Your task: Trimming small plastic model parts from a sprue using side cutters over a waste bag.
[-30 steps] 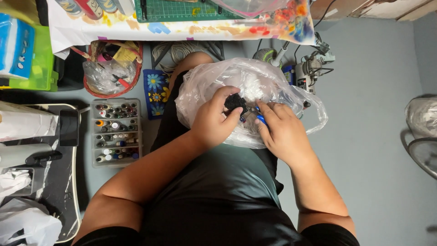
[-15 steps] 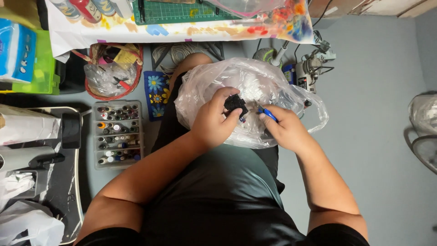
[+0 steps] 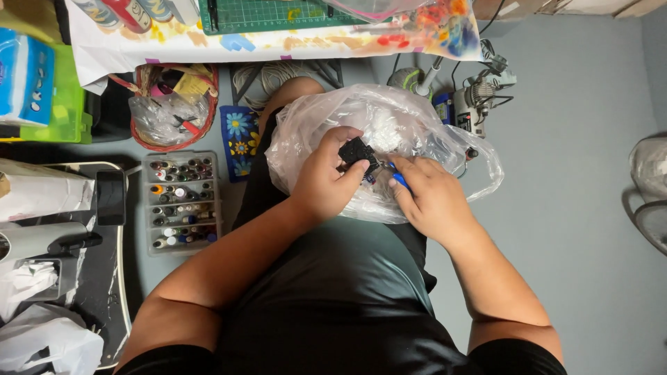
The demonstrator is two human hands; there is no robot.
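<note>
2 hands work over a clear plastic bag that lies across the person's lap, seen from above.

Left hand: fingers curled, grip closed on a small black part, which sits at the thumb and fingertips, raised just above the bag. Compared with 1.0 s ago the part sits the same way and the hand is almost unmoved.

Right hand: grip pinched narrow on a thin tool with a blue handle; only a short blue length shows between the fingers. Its tip is too small to make out. Change noted: over the last 1.0 s this hand has drawn a little to the right and down, so a small gap has opened between the tool and the black part, where earlier the 2 hands were pressed together at the part. Judgement: the tool has just been eased off the part, or is being re-set against it; contact cannot be confirmed.

Further out, on the floor to the left: a compartmented clear box of small bottles, a red basket with a crumpled bag in it, and a blue flowered card. To the right, a small motor unit with cables. Farthest, the bench edge under paint-stained paper, carrying a green cutting mat.
</note>
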